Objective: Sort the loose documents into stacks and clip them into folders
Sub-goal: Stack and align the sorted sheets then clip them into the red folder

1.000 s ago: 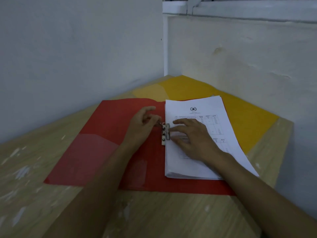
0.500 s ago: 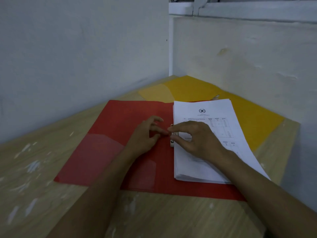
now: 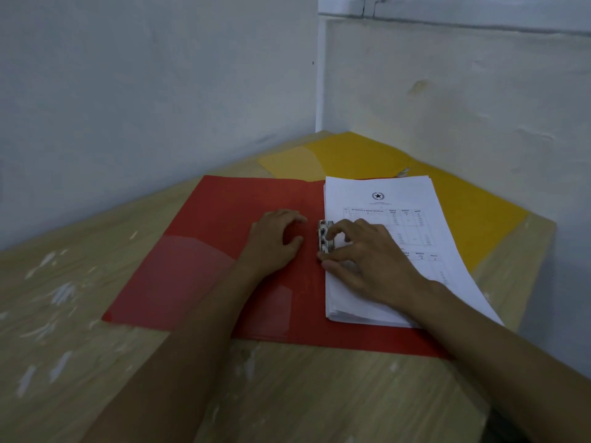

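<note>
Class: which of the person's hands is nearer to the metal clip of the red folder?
Right. The right hand curls its fingers around the metal clip; the left hand rests beside it on the red folder, apart.

Both forearms reach forward — left hand (image 3: 276, 243) lies palm down, fingers loosely bent; right hand (image 3: 367, 260) has curled fingers.

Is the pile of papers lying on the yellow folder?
No, the paper stack lies on the right half of the open red folder, while the yellow folder sits behind it.
</note>
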